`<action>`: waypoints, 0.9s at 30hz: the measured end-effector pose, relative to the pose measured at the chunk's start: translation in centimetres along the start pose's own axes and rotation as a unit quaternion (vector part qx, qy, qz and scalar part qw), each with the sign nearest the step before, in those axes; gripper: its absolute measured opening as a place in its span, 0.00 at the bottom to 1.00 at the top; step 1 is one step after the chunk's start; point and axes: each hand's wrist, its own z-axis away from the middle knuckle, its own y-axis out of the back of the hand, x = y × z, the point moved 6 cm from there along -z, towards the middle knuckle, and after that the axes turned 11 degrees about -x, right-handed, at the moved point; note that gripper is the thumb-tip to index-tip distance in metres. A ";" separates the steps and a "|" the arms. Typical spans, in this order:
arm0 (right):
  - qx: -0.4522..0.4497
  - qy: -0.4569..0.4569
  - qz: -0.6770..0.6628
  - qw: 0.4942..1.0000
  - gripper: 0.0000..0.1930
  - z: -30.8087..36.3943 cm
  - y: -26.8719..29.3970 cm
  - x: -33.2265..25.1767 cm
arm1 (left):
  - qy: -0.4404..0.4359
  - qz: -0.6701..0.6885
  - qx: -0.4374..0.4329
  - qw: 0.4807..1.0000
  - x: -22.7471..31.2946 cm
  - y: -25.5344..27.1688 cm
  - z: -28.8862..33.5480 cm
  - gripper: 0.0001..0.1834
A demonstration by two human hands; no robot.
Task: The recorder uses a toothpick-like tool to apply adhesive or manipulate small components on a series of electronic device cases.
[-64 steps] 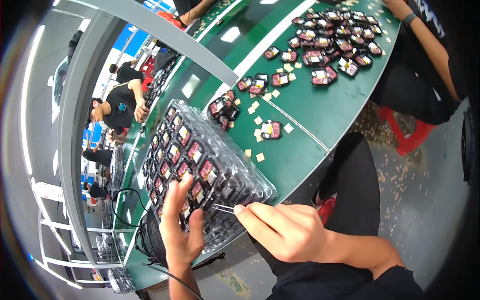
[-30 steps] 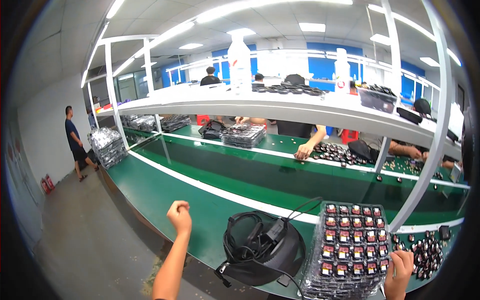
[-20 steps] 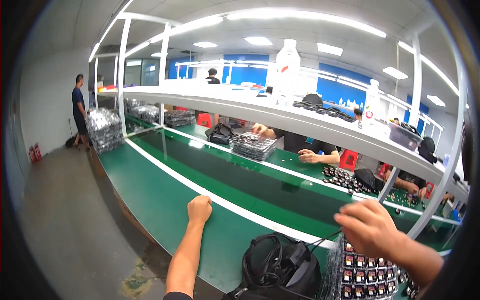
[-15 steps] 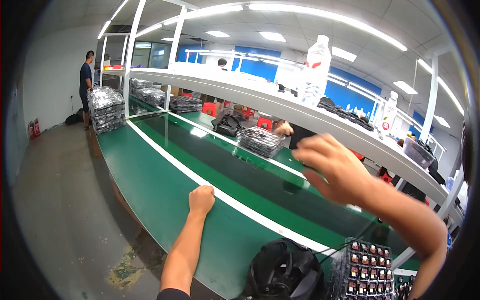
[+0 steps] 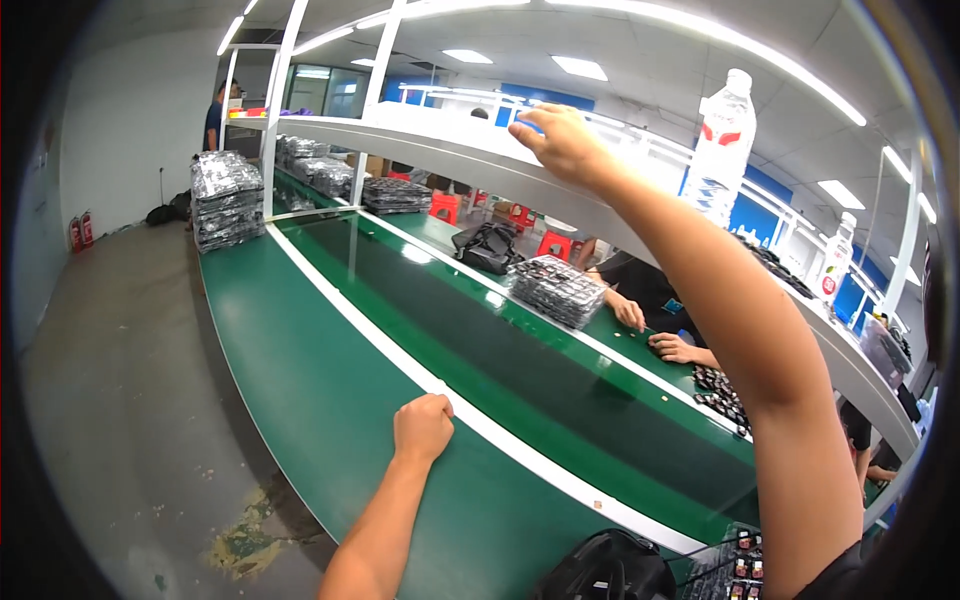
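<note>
My left hand [image 5: 424,428] rests as a closed fist on the green tabletop [image 5: 300,350], against the white rail [image 5: 485,425]. Nothing sticks out of it. Raised high on my outstretched arm, my right hand [image 5: 568,148] is in front of the white upper shelf [image 5: 450,150]. Its fingers are partly stretched and apart, with nothing seen in them. To the right of that hand, a clear water bottle [image 5: 722,150] stands on the shelf. A black bag [image 5: 610,570] lies at the lower edge, beside a clear tray [image 5: 742,570] of small dark parts.
Stacked clear trays [image 5: 228,200] stand at the far left end, and another stack [image 5: 556,290] beyond the dark green belt [image 5: 560,385]. Across from me, a co-worker's hands [image 5: 672,346] are near a pile of small parts [image 5: 722,395]. White posts [image 5: 285,100] hold the shelf.
My right hand has gone up and to the left, from over the belt to the shelf. My left fist stays on the table. The view has shifted, showing the co-worker's hands more fully.
</note>
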 end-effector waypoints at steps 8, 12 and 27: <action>-0.116 -0.166 -0.050 0.978 0.43 -4.3 -5.2 3.6 | 0.031 -0.007 -0.033 0.999 -1.1 -0.6 0.4 0.08; -0.166 -0.144 -0.065 0.973 0.41 -4.4 -4.7 5.4 | 0.040 0.011 -0.038 0.998 -0.6 -0.6 0.0 0.08; 0.021 0.062 -0.021 0.998 0.16 -0.4 1.0 -0.1 | 0.034 0.013 -0.031 0.999 -1.7 -0.4 -0.2 0.08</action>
